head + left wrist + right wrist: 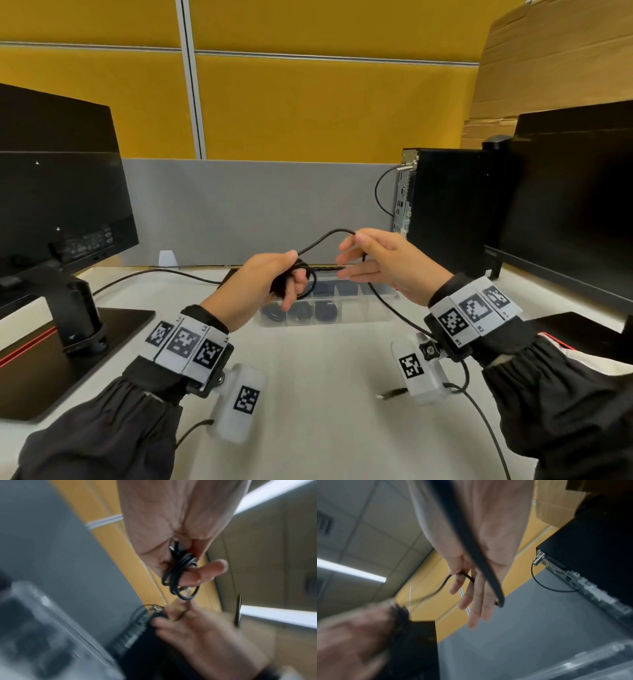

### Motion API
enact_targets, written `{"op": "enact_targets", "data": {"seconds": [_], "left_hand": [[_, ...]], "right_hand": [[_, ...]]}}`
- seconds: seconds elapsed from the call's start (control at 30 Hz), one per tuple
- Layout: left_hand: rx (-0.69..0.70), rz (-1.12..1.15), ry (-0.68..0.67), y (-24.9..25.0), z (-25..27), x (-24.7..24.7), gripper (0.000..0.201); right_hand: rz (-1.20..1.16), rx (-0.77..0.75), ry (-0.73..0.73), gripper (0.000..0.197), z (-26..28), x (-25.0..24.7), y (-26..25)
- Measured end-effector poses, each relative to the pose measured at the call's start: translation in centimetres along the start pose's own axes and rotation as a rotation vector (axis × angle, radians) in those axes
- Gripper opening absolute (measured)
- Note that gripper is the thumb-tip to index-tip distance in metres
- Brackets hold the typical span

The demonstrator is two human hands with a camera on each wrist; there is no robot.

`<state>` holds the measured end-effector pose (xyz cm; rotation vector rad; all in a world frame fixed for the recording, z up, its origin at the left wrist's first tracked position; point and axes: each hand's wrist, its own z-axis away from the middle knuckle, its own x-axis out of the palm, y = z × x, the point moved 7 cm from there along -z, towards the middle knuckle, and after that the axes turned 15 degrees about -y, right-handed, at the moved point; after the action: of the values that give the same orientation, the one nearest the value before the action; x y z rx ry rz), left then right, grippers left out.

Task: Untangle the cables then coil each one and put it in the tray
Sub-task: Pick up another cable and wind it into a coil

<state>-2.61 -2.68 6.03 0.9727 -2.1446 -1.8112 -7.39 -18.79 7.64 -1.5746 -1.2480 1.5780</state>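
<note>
Above the counter (308,394), both hands work one black cable (325,238) in the air, just in front of the clear tray (370,311). Its wound loops sit around the fingers (202,573) of the left hand (270,284), which curl through the coil and hold it. From there a strand arcs over to the right hand (387,263), pinched between thumb and forefinger with the other fingers spread straight, then trails down past that wrist to the counter. Three dark coils (301,313) already lie in the tray's near compartments. Square coded markers (185,342) band both wrists; no lettering is legible.
</note>
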Motion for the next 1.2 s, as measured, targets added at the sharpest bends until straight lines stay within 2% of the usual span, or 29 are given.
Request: {"op": "enact_targets", "data": {"seconds": [0.07,0.13,0.2,0.23,0.27,0.33,0.4,0.43,0.5,0.57,0.6,0.63,0.7,0.77,0.83,0.87,0.93,1.03,1.2], "left_hand": [[0.082,0.300,0.005,0.9,0.2,0.6,0.040],[0.197,0.551,0.022,1.8,-0.1,0.7,0.033],[0.324,0.691,0.036,2.4,-0.7,0.5,0.033],[0.366,0.694,0.090,2.3,-1.0,0.0,0.034],[0.386,0.652,0.170,2.1,-1.2,-0.7,0.034],[0.364,0.411,0.320,1.5,-1.3,-2.1,0.029],[0.302,0.023,0.340,1.3,-1.0,-2.8,0.020],[0.257,-0.184,0.278,1.2,-1.0,-2.6,0.019],[0.131,-0.637,0.080,0.2,-1.1,-1.2,0.031],[0.045,-0.987,-0.072,-0.9,-1.2,0.5,0.022],[0.026,-1.069,-0.085,-0.9,-1.1,1.0,0.015],[0.016,-1.099,-0.053,-0.6,-1.1,0.8,0.010],[-0.005,-1.149,0.086,0.4,-1.2,-0.7,0.016],[-0.032,-1.213,0.198,1.4,-1.1,-2.5,0.024],[-0.074,-1.225,0.281,2.0,-0.7,-4.5,0.025],[-0.096,-1.212,0.323,2.2,-0.4,-5.7,0.025],[-0.155,-1.195,0.401,2.0,0.2,-8.0,0.027],[-0.245,-1.222,0.450,1.3,0.6,-9.8,0.031],[-0.328,-1.142,0.577,0.6,1.6,-12.4,0.035]], "right_hand": [[0.155,0.041,-0.055,0.024,-0.2,0.7,0.7],[0.308,0.115,-0.195,0.020,-0.3,2.7,1.7],[0.381,0.157,-0.316,0.018,-0.3,4.8,2.2],[0.380,0.172,-0.361,0.018,-0.2,5.8,2.1],[0.348,0.201,-0.401,0.017,0.1,6.5,2.1],[0.266,0.267,-0.490,0.011,0.7,7.8,2.1],[0.296,0.307,-0.550,0.014,1.5,8.1,1.6],[0.305,0.302,-0.550,0.016,1.7,8.0,1.1],[0.225,0.231,-0.476,0.018,1.6,7.5,-0.2],[0.116,0.135,-0.357,0.020,1.2,6.7,-1.5],[0.105,0.104,-0.321,0.022,0.9,6.4,-1.9],[0.130,0.092,-0.309,0.023,0.7,6.1,-2.0],[0.274,0.128,-0.357,0.027,0.7,6.1,-1.8],[0.417,0.208,-0.489,0.031,1.3,6.6,-1.2],[0.436,0.281,-0.627,0.031,2.2,7.2,-0.7],[0.414,0.303,-0.652,0.032,2.6,7.3,-0.6],[0.387,0.312,-0.608,0.036,2.9,6.6,-0.5],[0.353,0.237,-0.522,0.036,2.6,5.4,-1.1],[0.300,0.205,-0.547,0.033,2.4,5.5,-1.1]]}}
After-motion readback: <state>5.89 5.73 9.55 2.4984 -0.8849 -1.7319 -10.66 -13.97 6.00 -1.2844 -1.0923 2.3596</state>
